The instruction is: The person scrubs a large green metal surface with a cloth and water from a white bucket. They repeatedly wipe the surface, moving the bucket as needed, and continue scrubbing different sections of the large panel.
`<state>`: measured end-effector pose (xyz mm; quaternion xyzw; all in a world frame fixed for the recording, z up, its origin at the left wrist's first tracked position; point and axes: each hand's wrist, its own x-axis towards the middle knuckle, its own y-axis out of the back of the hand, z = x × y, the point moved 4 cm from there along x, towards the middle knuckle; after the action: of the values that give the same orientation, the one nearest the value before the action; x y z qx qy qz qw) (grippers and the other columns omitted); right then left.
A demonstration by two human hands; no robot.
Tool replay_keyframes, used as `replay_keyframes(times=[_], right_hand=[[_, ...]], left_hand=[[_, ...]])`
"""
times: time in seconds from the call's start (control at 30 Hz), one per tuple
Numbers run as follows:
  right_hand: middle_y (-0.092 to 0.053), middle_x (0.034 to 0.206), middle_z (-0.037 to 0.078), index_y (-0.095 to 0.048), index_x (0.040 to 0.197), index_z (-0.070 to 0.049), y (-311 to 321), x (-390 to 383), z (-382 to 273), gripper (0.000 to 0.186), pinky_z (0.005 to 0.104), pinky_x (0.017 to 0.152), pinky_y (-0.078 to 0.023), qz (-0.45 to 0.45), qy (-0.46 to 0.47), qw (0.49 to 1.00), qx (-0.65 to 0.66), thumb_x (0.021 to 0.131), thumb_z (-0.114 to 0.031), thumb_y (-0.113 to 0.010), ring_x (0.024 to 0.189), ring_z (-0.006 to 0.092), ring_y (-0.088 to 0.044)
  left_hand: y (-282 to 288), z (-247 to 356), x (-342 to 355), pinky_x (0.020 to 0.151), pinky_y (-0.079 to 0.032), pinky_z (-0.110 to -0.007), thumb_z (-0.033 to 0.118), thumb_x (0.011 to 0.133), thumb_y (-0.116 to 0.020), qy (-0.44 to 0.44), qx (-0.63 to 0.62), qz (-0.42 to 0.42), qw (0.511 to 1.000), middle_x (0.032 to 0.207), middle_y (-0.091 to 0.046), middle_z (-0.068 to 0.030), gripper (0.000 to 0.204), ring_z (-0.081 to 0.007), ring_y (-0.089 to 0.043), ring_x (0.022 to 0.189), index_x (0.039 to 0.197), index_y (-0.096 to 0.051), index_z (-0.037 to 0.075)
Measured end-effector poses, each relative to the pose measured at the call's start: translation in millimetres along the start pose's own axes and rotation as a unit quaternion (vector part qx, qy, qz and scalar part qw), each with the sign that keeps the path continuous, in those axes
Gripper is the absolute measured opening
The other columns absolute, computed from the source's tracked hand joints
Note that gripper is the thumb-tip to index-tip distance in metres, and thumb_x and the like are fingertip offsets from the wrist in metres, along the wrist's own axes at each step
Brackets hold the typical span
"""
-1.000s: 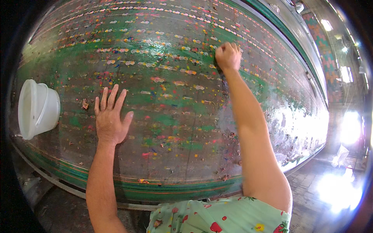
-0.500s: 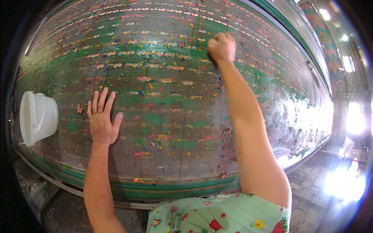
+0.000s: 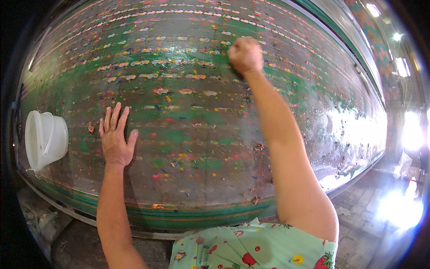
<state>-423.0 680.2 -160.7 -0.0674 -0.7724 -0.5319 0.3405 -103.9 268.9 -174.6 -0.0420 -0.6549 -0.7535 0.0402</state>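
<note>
A wide, wet-looking table surface [image 3: 201, 177], green and grey-brown, stretches under both hands, marked with rows of small coloured prints and specks of paint. My left hand [image 3: 117, 139] lies flat on it at the left, fingers stretched and holding nothing. Far out at the upper middle, my right hand [image 3: 246, 55] is closed in a fist against the surface. A dark edge shows beneath that fist, but what it grips is hidden and slightly blurred.
A white plastic bucket [image 3: 53, 141] with a handle stands on the table at the far left. Small clumps of reddish scrap [image 3: 256, 199] lie near the front edge. A metal rail [image 3: 354, 58] runs along the right side, and bright light glares off the wet right part.
My right fist has shifted a little to the left over the surface. The left hand stays flat in nearly the same place.
</note>
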Motion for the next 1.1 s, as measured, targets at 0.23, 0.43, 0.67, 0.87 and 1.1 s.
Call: replay_keyframes(times=[0.23, 0.43, 0.67, 0.87, 1.1], right_hand=[[-0.073, 0.105, 0.013, -0.072, 0.090, -0.009, 114, -139, 17, 0.009, 0.0552, 0.099, -0.058, -0.098, 0.114, 0.985, 0.087, 0.089, -0.014, -0.079, 0.109, 0.0396, -0.071], [-0.077, 0.100, 0.015, -0.077, 0.089, -0.008, 70, -64, 61, 0.015, 0.0567, 0.097, -0.060, 0.042, -0.145, 0.981, -0.125, 0.087, -0.023, -0.075, 0.104, 0.0413, -0.074], [-0.075, 0.114, 0.014, -0.078, 0.097, -0.010, 13, -75, -111, 0.018, 0.0541, 0.101, -0.055, -0.075, 0.017, 0.997, -0.015, 0.094, -0.027, -0.073, 0.115, 0.0371, -0.069], [-0.077, 0.111, 0.016, -0.078, 0.096, -0.011, 80, -109, -18, 0.011, 0.0569, 0.101, -0.057, -0.038, 0.014, 0.999, 0.009, 0.092, -0.020, -0.079, 0.113, 0.0399, -0.070], [-0.077, 0.111, 0.016, -0.080, 0.093, -0.010, -18, -28, -97, 0.015, 0.0561, 0.097, -0.058, 0.016, -0.019, 0.999, -0.046, 0.095, -0.024, -0.074, 0.111, 0.0397, -0.071]], left_hand=[[-4, -3, -1, 0.144, -0.020, -0.063, 0.044, 0.109, -0.068, -0.014, 0.002, 0.035, 0.999, 0.191, -0.035, -0.0012, 0.076, -0.0360, -0.027, 0.177, 0.179, -0.046, 0.028], [-5, -3, -2, 0.144, -0.021, -0.062, 0.045, 0.111, -0.066, -0.011, 0.010, 0.030, 0.999, 0.190, -0.036, -0.0002, 0.073, -0.0355, -0.029, 0.177, 0.179, -0.046, 0.029], [-2, -1, -3, 0.145, -0.020, -0.060, 0.046, 0.111, -0.068, 0.006, 0.014, 0.023, 1.000, 0.191, -0.034, 0.0018, 0.074, -0.0336, -0.027, 0.177, 0.180, -0.044, 0.031], [1, -1, -4, 0.144, -0.021, -0.062, 0.045, 0.112, -0.066, 0.002, -0.004, 0.025, 1.000, 0.191, -0.034, 0.0000, 0.073, -0.0353, -0.027, 0.177, 0.180, -0.045, 0.029], [-2, -3, -3, 0.144, -0.020, -0.062, 0.046, 0.109, -0.071, 0.009, -0.013, 0.029, 0.999, 0.190, -0.035, 0.0007, 0.076, -0.0343, -0.028, 0.176, 0.179, -0.046, 0.029]])
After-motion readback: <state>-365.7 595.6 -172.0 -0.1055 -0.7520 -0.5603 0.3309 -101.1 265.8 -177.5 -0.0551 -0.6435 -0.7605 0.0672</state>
